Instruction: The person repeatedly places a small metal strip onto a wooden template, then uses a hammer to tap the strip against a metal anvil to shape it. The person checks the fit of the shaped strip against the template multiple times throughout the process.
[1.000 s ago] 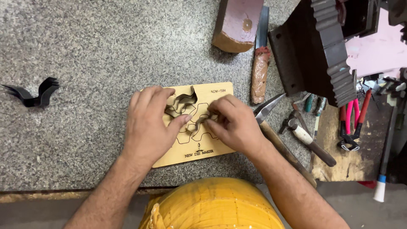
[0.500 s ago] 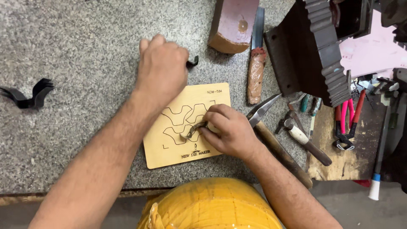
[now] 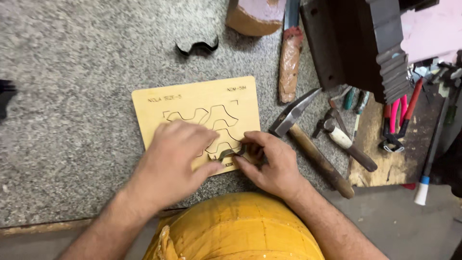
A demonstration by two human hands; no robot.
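A pale wooden board (image 3: 202, 103) with thin curved slots cut into it lies on the grey granite slab (image 3: 86, 72). My left hand (image 3: 175, 156) rests flat on the board's near half, fingers spread over the slots. My right hand (image 3: 269, 163) pinches a small bent metal strip (image 3: 226, 154) at the board's near edge, thumb and fingers closed on it. My left thumb touches the same strip from the left. A black wavy metal strip (image 3: 197, 47) lies loose on the slab beyond the board.
A hammer (image 3: 308, 139) lies just right of the board, a smaller hammer (image 3: 344, 142) and red-handled pliers (image 3: 397, 120) further right. A wrapped tool handle (image 3: 290, 65), a brown block (image 3: 252, 17) and a dark metal block (image 3: 356, 38) sit at the back. Another black strip (image 3: 6, 94) is at far left.
My left hand reached out to the far side of the slab, left the black wavy strip there, and came back onto the board. My right hand stayed on the small bent strip.
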